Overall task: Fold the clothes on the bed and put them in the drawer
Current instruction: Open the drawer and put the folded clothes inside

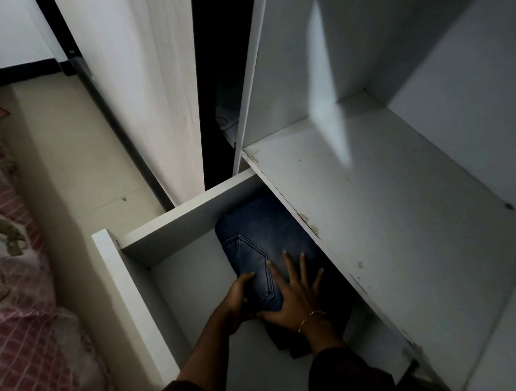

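Now, with your right hand [295, 298] spread flat on the folded jeans [262, 240] in the open drawer [130, 291] and your left hand [241, 298] curled round their near-left edge, slide them squarely back under the shelf [386, 218], keeping the fold pressed.

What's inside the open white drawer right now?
Folded blue denim jeans, right hand flat on top, left hand at their edge. The drawer's back is hidden under the shelf.
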A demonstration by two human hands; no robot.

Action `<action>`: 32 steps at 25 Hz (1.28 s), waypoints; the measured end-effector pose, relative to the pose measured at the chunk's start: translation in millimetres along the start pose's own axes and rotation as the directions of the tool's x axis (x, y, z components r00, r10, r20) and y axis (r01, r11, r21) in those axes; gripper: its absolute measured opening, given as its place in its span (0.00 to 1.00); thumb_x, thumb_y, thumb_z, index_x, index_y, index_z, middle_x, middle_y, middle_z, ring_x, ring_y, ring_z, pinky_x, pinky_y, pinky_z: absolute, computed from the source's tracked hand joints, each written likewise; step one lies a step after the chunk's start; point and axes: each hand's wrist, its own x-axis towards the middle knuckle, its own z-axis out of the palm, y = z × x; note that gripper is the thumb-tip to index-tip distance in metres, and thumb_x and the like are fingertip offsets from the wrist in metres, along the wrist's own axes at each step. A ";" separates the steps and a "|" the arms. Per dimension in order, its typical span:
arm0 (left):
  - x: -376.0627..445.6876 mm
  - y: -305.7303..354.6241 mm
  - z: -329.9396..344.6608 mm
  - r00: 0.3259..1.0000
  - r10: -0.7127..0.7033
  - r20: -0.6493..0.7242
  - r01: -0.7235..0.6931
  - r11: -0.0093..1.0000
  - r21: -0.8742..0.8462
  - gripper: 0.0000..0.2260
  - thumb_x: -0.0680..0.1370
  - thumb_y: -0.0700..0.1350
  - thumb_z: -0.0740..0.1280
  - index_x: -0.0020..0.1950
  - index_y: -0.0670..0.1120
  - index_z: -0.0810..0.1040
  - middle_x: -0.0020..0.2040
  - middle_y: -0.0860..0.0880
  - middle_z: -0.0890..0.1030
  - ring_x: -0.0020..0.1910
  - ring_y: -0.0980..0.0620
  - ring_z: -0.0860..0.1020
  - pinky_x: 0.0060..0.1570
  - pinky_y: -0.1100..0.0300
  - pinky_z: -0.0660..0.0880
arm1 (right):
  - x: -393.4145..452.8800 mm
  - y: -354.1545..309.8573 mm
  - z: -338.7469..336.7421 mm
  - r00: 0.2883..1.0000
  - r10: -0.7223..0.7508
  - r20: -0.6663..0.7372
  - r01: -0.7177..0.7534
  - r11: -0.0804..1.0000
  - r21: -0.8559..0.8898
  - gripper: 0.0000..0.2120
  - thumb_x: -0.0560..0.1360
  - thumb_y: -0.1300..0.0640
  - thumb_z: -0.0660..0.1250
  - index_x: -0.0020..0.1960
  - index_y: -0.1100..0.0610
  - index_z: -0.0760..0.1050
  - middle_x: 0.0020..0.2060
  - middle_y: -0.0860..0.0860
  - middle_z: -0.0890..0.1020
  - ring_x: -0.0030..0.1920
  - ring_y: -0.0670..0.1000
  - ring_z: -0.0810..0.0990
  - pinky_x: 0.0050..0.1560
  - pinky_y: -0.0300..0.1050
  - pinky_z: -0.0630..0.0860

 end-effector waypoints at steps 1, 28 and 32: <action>3.2 -2.1 -1.6 1.000 -0.009 0.012 0.009 1.000 -0.002 0.18 0.79 0.48 0.61 0.66 0.42 0.71 0.50 0.45 0.78 0.47 0.43 0.77 0.42 0.53 0.76 | 1.1 4.9 3.0 1.000 -0.023 -0.013 0.023 1.000 0.011 0.51 0.52 0.23 0.51 0.69 0.33 0.32 0.75 0.53 0.39 0.74 0.64 0.38 0.61 0.78 0.41; -211.0 -74.5 -40.7 0.207 0.923 0.325 -0.339 -0.244 0.909 0.20 0.72 0.39 0.69 0.64 0.38 0.75 0.65 0.36 0.73 0.67 0.36 0.70 0.63 0.45 0.69 | -166.5 -125.3 -82.3 0.787 -0.215 -0.578 0.281 0.959 0.026 0.16 0.62 0.57 0.75 0.47 0.62 0.79 0.39 0.58 0.82 0.35 0.58 0.82 0.30 0.49 0.79; -286.4 -109.2 -93.9 0.193 0.964 0.185 -0.202 -0.146 0.968 0.18 0.75 0.40 0.65 0.65 0.40 0.74 0.67 0.40 0.72 0.66 0.42 0.70 0.62 0.51 0.69 | -228.8 -198.0 -74.8 0.759 -0.308 -0.573 0.388 0.921 0.019 0.18 0.55 0.64 0.78 0.44 0.62 0.80 0.36 0.58 0.81 0.32 0.59 0.80 0.28 0.47 0.76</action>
